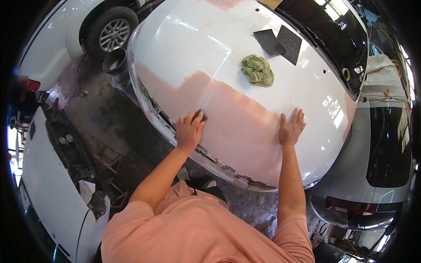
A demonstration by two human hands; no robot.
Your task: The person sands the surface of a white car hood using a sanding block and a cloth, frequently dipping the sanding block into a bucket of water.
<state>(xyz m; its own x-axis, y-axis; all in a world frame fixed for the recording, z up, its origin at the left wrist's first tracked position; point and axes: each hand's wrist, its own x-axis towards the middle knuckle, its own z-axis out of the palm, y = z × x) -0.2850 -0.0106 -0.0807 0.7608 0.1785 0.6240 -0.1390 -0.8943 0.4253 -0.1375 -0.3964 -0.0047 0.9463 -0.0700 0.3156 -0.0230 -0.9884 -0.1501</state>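
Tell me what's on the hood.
A green cloth, two overlapping dark sheets, the left hand holding a dark piece, and the right hand, laid flat. The hood beneath them and part of the piece are covered.

"Was the hood (215,57) shiny?"
"Its white paint was glossy, sharp with reflections, but the pink patch (237,127) was smooth and matt."
"The pad (204,117)?"
"Dull; mostly covered, so its material didn't show."
"And the rag (257,70)?"
"Crumpled, soft-looking cloth. The sheets (290,44) were matt, one gritty-looking. The windshield (322,39) was glossy glass."
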